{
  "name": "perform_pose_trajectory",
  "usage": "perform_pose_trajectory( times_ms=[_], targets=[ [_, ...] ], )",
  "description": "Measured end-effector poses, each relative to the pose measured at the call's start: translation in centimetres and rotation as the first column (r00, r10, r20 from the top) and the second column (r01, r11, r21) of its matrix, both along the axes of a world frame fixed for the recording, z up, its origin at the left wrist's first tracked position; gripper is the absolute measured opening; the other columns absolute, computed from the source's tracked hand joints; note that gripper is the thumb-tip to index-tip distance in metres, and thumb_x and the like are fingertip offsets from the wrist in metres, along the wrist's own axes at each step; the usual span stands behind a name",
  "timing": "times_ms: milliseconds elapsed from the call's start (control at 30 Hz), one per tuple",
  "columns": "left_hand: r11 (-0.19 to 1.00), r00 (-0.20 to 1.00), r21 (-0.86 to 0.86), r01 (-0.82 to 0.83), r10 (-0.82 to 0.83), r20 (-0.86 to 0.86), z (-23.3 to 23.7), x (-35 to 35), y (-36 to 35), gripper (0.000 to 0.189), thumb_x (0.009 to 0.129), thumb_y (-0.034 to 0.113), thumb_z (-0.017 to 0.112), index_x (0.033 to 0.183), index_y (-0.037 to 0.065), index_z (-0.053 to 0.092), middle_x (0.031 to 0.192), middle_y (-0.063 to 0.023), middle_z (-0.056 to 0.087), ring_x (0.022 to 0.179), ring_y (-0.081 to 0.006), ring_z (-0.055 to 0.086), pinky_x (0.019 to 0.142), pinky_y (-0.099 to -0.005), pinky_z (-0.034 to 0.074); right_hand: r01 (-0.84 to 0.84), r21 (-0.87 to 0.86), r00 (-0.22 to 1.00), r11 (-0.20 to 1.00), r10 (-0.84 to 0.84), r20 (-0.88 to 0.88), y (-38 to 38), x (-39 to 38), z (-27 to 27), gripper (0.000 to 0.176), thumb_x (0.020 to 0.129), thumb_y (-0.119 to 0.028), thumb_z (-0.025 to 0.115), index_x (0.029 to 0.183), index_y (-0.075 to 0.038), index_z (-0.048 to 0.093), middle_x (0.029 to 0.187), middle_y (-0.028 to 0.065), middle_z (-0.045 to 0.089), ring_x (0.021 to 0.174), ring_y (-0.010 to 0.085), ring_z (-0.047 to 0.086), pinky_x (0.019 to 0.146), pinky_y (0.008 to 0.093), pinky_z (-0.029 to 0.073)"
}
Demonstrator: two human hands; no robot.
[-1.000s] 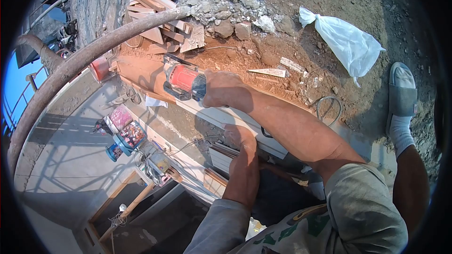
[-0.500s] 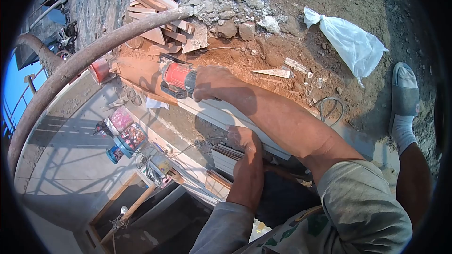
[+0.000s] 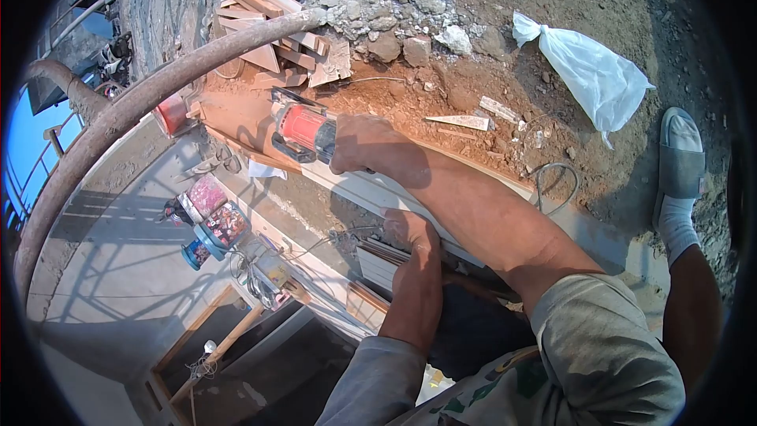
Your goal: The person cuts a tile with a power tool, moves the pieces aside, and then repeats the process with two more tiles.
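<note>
My right hand [image 3: 359, 144] is wrapped round the rear of a red and black handheld power cutter [image 3: 302, 128]. The cutter rests over the far end of a long pale tile strip [image 3: 355, 187], amid reddish dust; its blade cannot be made out. Closer to my body, my left hand [image 3: 410, 230] grips the near edge of the strip, with its fingertips partly hidden. Just below that hand lies a stack of thin pale tile pieces [image 3: 377, 264]. My right forearm covers part of the strip.
A thick curved pipe [image 3: 158, 95] arches across the left. Cut reddish-edged pieces [image 3: 256, 0] lie piled beyond the cutter, near rubble [image 3: 430, 1]. A tied white bag [image 3: 591, 75] lies at right, a cable loop [image 3: 558, 189] below it. Buckets [image 3: 225, 225] stand at left.
The cutter and my right hand have shifted slightly back toward me along the strip. My left hand keeps its place, and the whole view has moved a little.
</note>
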State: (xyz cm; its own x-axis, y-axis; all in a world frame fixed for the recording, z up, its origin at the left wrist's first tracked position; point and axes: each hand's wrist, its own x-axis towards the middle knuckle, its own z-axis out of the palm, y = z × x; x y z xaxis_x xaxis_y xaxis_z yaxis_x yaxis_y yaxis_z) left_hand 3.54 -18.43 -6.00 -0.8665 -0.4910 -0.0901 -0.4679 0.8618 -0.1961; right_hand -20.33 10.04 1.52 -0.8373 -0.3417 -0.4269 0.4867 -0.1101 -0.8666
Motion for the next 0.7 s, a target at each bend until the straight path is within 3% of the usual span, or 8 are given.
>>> perform_pose_trajectory(
  times_ms=[100, 233, 400, 533, 600, 700],
  targets=[
    [0.999, 0.999, 0.028, -0.038, 0.038, -0.007, 0.4, -1.6, 0.3, 0.076, 0.100, 0.054, 0.019, 0.121, -0.013, 0.048, 0.119, -0.0323, 0.056, 0.110, -0.0439, 0.058, 0.093, -0.0486, 0.049, -0.030, 0.103, 0.999, 0.994, 0.026, 0.035, 0.1, 0.3, 0.5, 0.045, 0.063, -0.024, 0.072, 0.100, 0.001, 0.066, 0.088, 0.0171, 0.071, 0.087, 0.0294, 0.070, 0.075, 0.0392, 0.053],
    [0.996, 0.998, 0.064, -0.062, 0.064, -0.022, 0.7, -2.2, 1.1, 0.076, 0.100, 0.054, 0.019, 0.121, -0.012, 0.048, 0.119, -0.0319, 0.056, 0.109, -0.0438, 0.059, 0.093, -0.0488, 0.049, 0.064, 0.075, 0.998, 0.995, -0.063, -0.016, -0.3, 0.9, -0.2, 0.046, 0.063, -0.025, 0.072, 0.100, 0.001, 0.066, 0.087, 0.0171, 0.070, 0.086, 0.0296, 0.070, 0.074, 0.0391, 0.053],
    [0.987, 0.992, 0.109, -0.115, 0.119, -0.036, 0.8, -3.3, 1.9, 0.076, 0.100, 0.054, 0.019, 0.121, -0.012, 0.049, 0.119, -0.0314, 0.056, 0.109, -0.0437, 0.059, 0.093, -0.0490, 0.048, -0.030, 0.075, 0.999, 0.997, 0.029, 0.018, 0.6, 1.1, 0.2, 0.050, 0.062, -0.029, 0.074, 0.101, 0.001, 0.066, 0.088, 0.0180, 0.070, 0.086, 0.0303, 0.070, 0.074, 0.0388, 0.053],
    [0.978, 0.986, 0.146, -0.150, 0.159, -0.049, 1.3, -4.0, 2.4, 0.076, 0.100, 0.054, 0.019, 0.121, -0.011, 0.049, 0.119, -0.0310, 0.056, 0.109, -0.0436, 0.059, 0.093, -0.0491, 0.048, -0.014, 0.079, 1.000, 0.997, 0.016, -0.015, 1.0, 1.9, 0.3, 0.053, 0.062, -0.031, 0.074, 0.102, 0.002, 0.065, 0.089, 0.0183, 0.070, 0.086, 0.0300, 0.070, 0.075, 0.0386, 0.053],
    [0.972, 0.982, 0.165, -0.168, 0.180, -0.059, 1.7, -4.3, 2.5, 0.075, 0.100, 0.054, 0.019, 0.121, -0.011, 0.049, 0.119, -0.0308, 0.056, 0.109, -0.0436, 0.059, 0.093, -0.0492, 0.048, 0.008, 0.094, 1.000, 0.996, -0.009, 0.008, 1.6, 2.4, 0.9, 0.040, 0.064, -0.021, 0.074, 0.097, 0.001, 0.070, 0.093, 0.0187, 0.072, 0.091, 0.0291, 0.071, 0.078, 0.0371, 0.055],
    [0.962, 0.977, 0.203, -0.183, 0.200, -0.067, 1.2, -4.9, 3.4, 0.075, 0.100, 0.054, 0.019, 0.121, -0.011, 0.049, 0.119, -0.0305, 0.057, 0.109, -0.0435, 0.059, 0.093, -0.0493, 0.048, -0.037, 0.184, 0.998, 0.982, 0.028, 0.056, 2.1, 2.8, 1.6, 0.042, 0.065, -0.022, 0.074, 0.100, 0.001, 0.069, 0.096, 0.0179, 0.072, 0.092, 0.0286, 0.071, 0.079, 0.0369, 0.055]
  ],
)
